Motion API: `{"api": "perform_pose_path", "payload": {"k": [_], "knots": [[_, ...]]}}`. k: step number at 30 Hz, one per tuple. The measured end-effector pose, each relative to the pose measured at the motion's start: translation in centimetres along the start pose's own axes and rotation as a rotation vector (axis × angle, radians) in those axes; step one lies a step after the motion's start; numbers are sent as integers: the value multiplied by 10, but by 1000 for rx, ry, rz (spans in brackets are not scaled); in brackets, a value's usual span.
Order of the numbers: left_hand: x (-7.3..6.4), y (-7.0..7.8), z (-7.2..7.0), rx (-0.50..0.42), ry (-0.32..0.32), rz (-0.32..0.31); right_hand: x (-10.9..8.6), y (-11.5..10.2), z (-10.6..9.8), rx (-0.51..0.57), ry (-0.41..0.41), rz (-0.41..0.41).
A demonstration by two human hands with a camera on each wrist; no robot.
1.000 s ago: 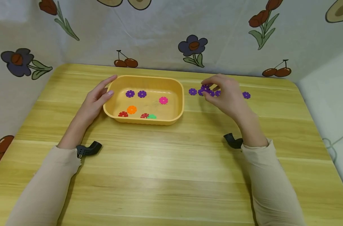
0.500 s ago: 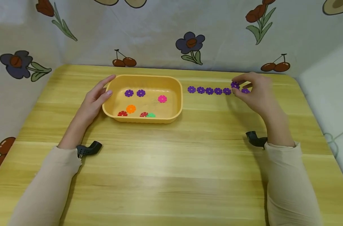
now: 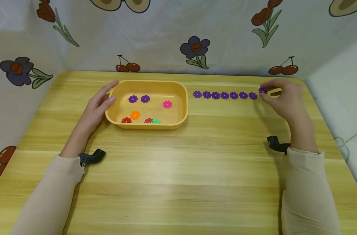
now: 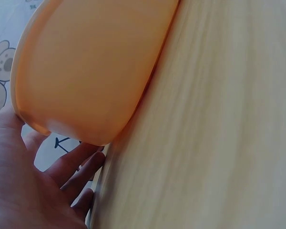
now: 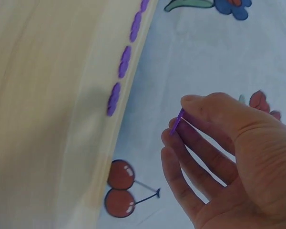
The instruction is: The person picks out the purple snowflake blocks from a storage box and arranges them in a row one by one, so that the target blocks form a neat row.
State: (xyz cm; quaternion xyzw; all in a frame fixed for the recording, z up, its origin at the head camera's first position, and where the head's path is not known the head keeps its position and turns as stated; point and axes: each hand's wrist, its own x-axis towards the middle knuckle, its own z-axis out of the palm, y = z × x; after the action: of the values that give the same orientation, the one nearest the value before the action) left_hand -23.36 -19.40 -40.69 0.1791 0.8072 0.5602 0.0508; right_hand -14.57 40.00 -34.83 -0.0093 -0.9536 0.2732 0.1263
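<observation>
My right hand pinches a purple interlocking disc between thumb and fingertips, its notched round shape edge-on in the right wrist view. In the head view this disc is at the right end of a straight row of matching purple discs lying on the table. A shallow yellow basin stands left of the row. At its left end my left hand rests against the wall with fingers spread and relaxed, the thumb over the rim. In the left wrist view the fingertips touch the outside of the basin.
Inside the basin lie two purple discs, a pink disc, an orange disc, red discs and a green disc, some partly hidden by the near wall. Behind the wooden table hangs a patterned cloth.
My right hand has moved to the right along the row with discs set down behind it, adding to the row. My left hand has stayed at the basin.
</observation>
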Motion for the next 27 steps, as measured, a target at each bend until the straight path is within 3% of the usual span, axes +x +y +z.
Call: {"api": "perform_pose_path", "payload": {"k": [13, 27], "knots": [[1, 0, 0, -40, -2, 16, 7, 33, 9, -50, -87, 121], [-3, -1, -1, -24, 0, 7, 16, 45, 17, -82, -117, 95]]}}
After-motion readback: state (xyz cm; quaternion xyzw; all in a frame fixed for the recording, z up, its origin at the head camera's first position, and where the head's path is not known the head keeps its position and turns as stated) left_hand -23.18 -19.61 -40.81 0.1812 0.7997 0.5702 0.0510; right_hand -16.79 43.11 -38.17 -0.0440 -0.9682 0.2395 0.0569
